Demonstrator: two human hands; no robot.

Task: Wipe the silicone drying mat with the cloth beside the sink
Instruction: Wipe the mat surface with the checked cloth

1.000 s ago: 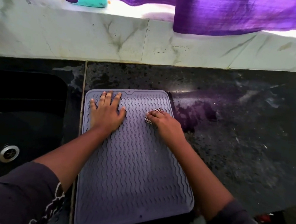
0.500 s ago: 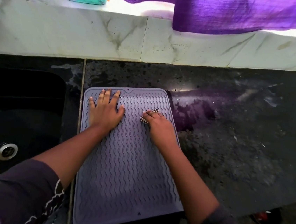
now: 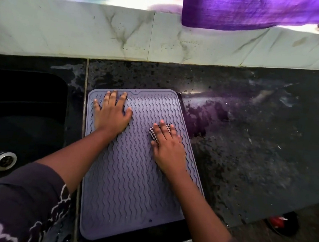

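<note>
Since a second ago the right hand has slid with the cloth from the mat's upper right area down toward its right-hand middle, while the left hand has kept its place near the far left corner.

Head view: the silicone drying mat, grey-lilac with wavy ridges, lies flat on the dark stone counter. Its left edge runs just beside the counter seam next to the black sink, whose steel drain shows lower left. The mat's far edge stops short of the marble backsplash, with a strip of wet counter between. Its near edge reaches the counter's front lip, and its near right corner overhangs that lip slightly. To the right, the counter is bare and streaked with water for a long stretch.

The left hand lies flat on the mat, fingers spread, gripping nothing. The right hand presses flat on the small checked cloth, fingers extended over it, so only a black-and-white edge peeks out by the fingers; the hand sits close to the mat's right rim. Most of the mat's near half is uncovered. A purple curtain hangs above the backsplash, well clear of the hands.
</note>
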